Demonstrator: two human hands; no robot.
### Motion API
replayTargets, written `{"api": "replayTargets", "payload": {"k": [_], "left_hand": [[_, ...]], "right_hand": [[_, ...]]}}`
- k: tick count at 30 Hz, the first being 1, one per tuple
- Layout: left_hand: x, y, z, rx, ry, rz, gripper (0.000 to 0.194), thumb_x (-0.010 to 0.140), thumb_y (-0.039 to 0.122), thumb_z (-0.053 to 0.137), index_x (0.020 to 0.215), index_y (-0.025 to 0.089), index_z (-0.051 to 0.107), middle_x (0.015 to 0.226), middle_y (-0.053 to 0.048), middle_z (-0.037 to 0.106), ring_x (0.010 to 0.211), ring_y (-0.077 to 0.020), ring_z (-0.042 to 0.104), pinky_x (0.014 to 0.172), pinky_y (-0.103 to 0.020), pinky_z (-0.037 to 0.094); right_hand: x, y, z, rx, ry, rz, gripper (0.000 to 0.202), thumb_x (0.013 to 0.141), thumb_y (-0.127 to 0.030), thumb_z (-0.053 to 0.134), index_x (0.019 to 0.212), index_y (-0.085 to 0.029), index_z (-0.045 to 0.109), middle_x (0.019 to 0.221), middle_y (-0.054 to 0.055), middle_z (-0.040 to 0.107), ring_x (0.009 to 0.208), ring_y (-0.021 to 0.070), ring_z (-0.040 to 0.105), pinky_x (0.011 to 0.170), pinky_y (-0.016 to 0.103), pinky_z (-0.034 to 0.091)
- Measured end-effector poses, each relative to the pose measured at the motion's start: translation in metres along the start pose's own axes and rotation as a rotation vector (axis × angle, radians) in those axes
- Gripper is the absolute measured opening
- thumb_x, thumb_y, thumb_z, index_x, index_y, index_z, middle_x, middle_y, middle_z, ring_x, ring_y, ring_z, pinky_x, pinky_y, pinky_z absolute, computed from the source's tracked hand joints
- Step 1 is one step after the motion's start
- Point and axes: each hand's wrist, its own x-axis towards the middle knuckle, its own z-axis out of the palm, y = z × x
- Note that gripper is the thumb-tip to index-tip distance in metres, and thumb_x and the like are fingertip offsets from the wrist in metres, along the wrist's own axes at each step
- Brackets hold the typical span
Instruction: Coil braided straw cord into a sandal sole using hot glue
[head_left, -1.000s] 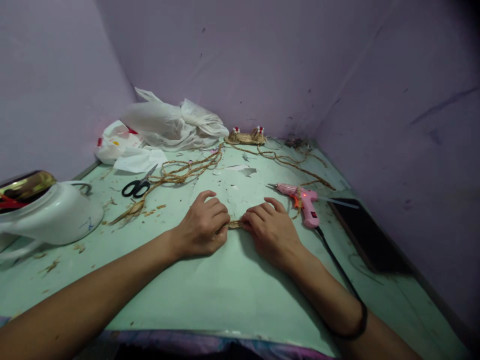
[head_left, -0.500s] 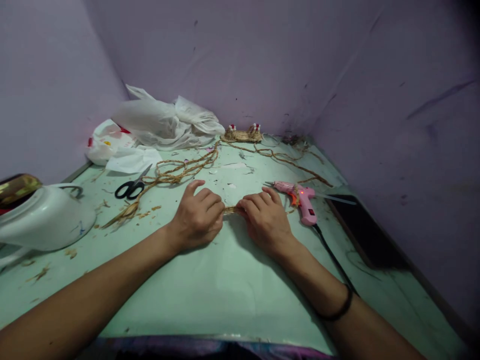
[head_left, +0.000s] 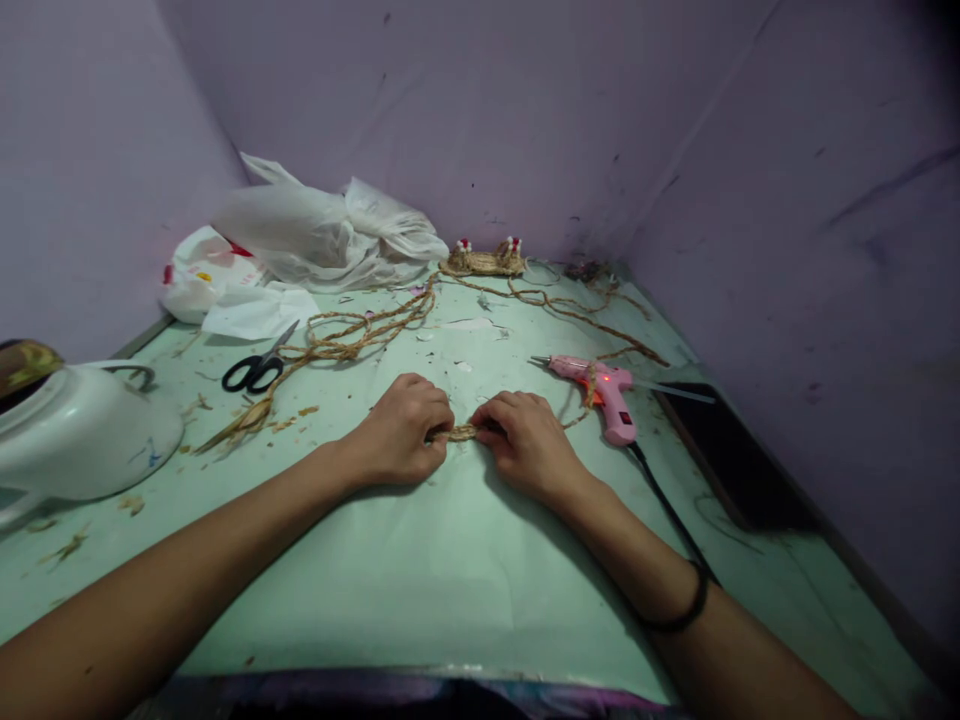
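Closely, the short braid (head_left: 463, 433) is pinched at one end by the left hand (head_left: 405, 430) and at the other by the right hand (head_left: 529, 440), with the fingers of both curled in. Only a small bit of it can be seen between the two hands, low over the tabletop (head_left: 420, 600). For good work, it should be held flat and straight, with a soft, even pull from both sides, so that the strands are not twisted or pulled loose. The fingertips are best set close to the part that is being pressed.

Just beside the right hand, a thin string (head_left: 576, 420) is seen, and it runs up by the pink glue gun (head_left: 619, 400). Care should be taken that the string is not tugged, or the gun may be dragged along. A red light is lit on the gun, so its metal tip may be hot and should not be touched. Farther out, black scissors (head_left: 255, 372) are laid by the long looped rope (head_left: 352, 345), and a beaded woven piece (head_left: 487, 263) is set near the wall (head_left: 480, 120).
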Motion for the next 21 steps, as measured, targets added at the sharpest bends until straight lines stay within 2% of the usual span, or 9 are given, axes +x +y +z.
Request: {"api": "replayTargets", "payload": {"k": [9,16,21], "left_hand": [[0.0064,-0.0051,-0.0022,-0.028,-0.045,0.116,0.011,0.063,0.01,0.048,0.064,0.016,0.057,0.064,-0.002,0.058,0.068,-0.0155,0.051,0.08,-0.034,0.04],[0.0072,-0.0043,-0.0046,-0.03,-0.054,0.125,0.012,0.063,0.009,0.047,0.063,0.017,0.056,0.063,-0.001,0.057,0.065,-0.0154,0.051,0.077,-0.034,0.041],[0.0078,-0.0048,-0.0057,-0.022,-0.056,0.138,0.013,0.064,0.01,0.046,0.063,0.018,0.056,0.063,-0.001,0.057,0.066,-0.0152,0.053,0.077,-0.033,0.041]], "right_hand": [[-0.0001,-0.0038,-0.0002,-0.005,0.005,0.03,0.012,0.077,-0.012,0.057,0.085,-0.019,0.063,0.085,0.004,0.064,0.085,0.0202,0.055,0.079,0.033,0.033],[0.0007,-0.003,0.0015,-0.008,0.023,0.031,0.01,0.078,-0.014,0.058,0.084,-0.02,0.064,0.084,0.004,0.064,0.083,0.0202,0.055,0.077,0.033,0.033],[0.0,-0.0016,0.0038,0.002,0.085,0.039,0.011,0.08,-0.016,0.057,0.086,-0.02,0.065,0.085,0.005,0.065,0.084,0.0221,0.055,0.077,0.035,0.035]]}}
